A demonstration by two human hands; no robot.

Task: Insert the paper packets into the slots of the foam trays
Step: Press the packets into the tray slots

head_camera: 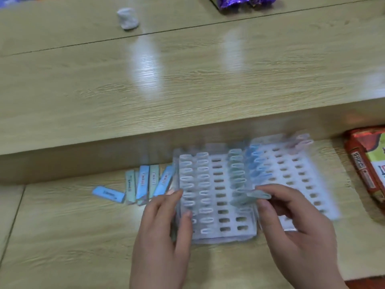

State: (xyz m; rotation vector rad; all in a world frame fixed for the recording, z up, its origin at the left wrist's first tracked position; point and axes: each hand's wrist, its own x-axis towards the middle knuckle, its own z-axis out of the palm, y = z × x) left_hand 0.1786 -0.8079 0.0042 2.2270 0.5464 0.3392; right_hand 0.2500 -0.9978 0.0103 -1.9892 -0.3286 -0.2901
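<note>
— Where are the hands?
— The left hand [164, 232] grips the left edge of the near foam tray [214, 233]. The right hand [295, 224] pinches a pale packet [259, 195] over its slots.
— And farther back?
— Loose packets [145, 184] lie to the left, a second tray [291, 174] sits beyond, and a white lump [127, 17] is farthest.
</note>
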